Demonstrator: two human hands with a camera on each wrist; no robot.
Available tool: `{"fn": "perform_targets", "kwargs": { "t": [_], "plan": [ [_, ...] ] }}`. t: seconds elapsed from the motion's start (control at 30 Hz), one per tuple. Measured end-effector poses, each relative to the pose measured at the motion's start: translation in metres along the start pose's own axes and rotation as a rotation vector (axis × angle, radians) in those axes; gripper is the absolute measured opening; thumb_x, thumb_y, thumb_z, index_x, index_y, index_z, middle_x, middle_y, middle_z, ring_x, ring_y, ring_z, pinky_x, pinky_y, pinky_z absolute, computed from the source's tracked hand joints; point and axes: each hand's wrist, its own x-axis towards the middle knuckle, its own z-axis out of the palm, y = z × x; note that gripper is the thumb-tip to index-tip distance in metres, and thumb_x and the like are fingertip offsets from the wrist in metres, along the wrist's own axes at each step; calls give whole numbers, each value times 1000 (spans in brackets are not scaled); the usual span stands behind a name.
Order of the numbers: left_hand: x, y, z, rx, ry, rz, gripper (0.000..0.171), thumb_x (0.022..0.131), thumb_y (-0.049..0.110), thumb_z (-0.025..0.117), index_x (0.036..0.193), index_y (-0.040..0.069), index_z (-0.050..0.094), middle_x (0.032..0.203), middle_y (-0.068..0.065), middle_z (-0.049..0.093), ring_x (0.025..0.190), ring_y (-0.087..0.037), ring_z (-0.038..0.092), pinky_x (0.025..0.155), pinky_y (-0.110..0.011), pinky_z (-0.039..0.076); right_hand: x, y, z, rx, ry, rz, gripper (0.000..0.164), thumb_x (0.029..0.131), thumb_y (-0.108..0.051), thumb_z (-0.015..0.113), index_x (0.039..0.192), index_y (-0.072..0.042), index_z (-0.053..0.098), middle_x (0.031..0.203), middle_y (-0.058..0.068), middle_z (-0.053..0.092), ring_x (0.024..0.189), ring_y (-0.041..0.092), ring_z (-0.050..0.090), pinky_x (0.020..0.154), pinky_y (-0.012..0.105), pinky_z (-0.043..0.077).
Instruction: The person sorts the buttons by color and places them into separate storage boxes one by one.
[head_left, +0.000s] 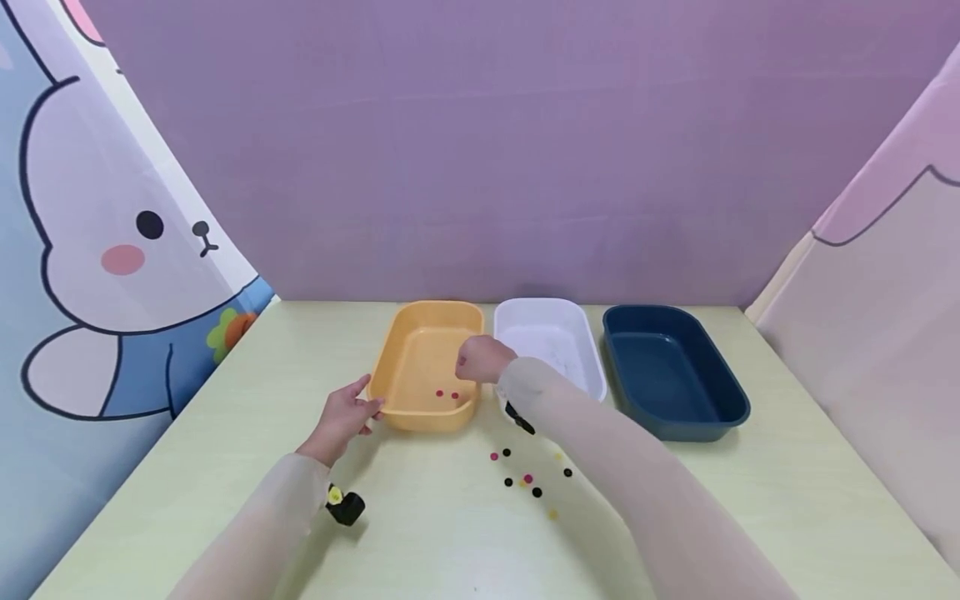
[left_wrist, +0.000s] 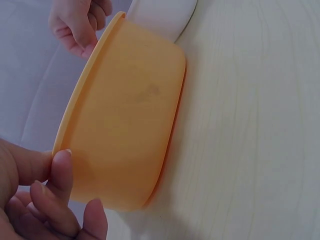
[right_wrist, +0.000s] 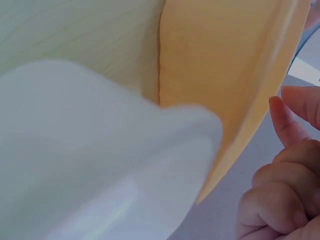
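Note:
My left hand [head_left: 345,417] grips the near left rim of an orange tray [head_left: 389,358], thumb on one side of the rim and fingers on the other. Above that tray's right side is my right hand [head_left: 483,359], with its fingers curled. In the right wrist view its thumb and index fingertips [right_wrist: 276,102] come close together, and nothing shows between them. Two small pink discs [head_left: 439,393] lie inside the orange tray near its front. Loose on the table are several small discs in black [head_left: 537,492], pink [head_left: 528,478] and yellow [head_left: 552,515].
A white tray [head_left: 543,321] stands right of the orange one, partly hidden by my right sleeve. Farther right is a dark blue tray [head_left: 667,367]. A purple cloth backdrop [head_left: 465,167] rises behind the table [head_left: 427,517], with printed curtains [head_left: 97,333] at the sides.

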Motion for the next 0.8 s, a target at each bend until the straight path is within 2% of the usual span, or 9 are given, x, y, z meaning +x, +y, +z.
{"fn": "perform_targets", "kwargs": {
  "t": [0.23, 0.33, 0.43, 0.5, 0.6, 0.7, 0.8],
  "plan": [
    [-1, 0, -1, 17, -1, 9, 63, 96, 5, 55, 148, -7, 21, 66, 2, 61, 67, -14, 58, 54, -23, 48, -22, 3, -10, -34, -32, -18, 12, 87, -10, 62, 80, -8, 71, 78, -2, 63, 71, 11, 53, 69, 24, 48],
    [-1, -1, -2, 23, -2, 4, 63, 96, 6, 54, 148, -7, 21, 67, 2, 61, 68, -16, 58, 54, -23, 48, -30, 6, -11, -49, -28, -54, 16, 86, -8, 61, 72, -10, 67, 69, -4, 58, 66, 10, 49, 63, 22, 44],
    [-3, -1, -2, 30, 0, -3, 63, 96, 6, 54, 148, -6, 21, 68, 1, 61, 69, -16, 59, 55, -24, 48, -37, 9, -10, -44, -24, -85, 26, 84, -6, 60, 59, -13, 54, 58, -6, 45, 59, 9, 41, 56, 20, 36],
    [-4, 0, -2, 36, 0, -7, 63, 97, 6, 54, 148, -6, 20, 69, 1, 62, 68, -17, 58, 56, -24, 49, -42, 11, -10, -42, -19, -101, 30, 82, -5, 59, 56, -15, 49, 55, -7, 40, 56, 9, 38, 55, 20, 33],
    [-6, 1, -2, 38, 2, -4, 63, 97, 6, 54, 148, -6, 20, 69, 1, 61, 66, -16, 57, 56, -24, 48, -48, 15, -10, -47, -24, -100, 25, 82, -5, 60, 59, -13, 55, 58, -7, 46, 58, 8, 42, 57, 21, 37],
    [-6, 0, -1, 30, 1, 8, 63, 97, 6, 54, 148, -7, 20, 68, 2, 61, 64, -15, 57, 55, -23, 48, -55, 19, -8, -58, -32, -97, 15, 83, -7, 61, 70, -11, 68, 67, -6, 59, 66, 9, 50, 66, 23, 46],
    [-7, -1, 0, 21, 2, 19, 63, 96, 5, 54, 148, -7, 20, 66, 3, 61, 62, -13, 56, 54, -23, 48, -64, 23, -7, -46, -38, -93, 12, 84, -8, 62, 78, -8, 72, 76, -4, 65, 72, 9, 55, 74, 26, 50]
  ]
}}
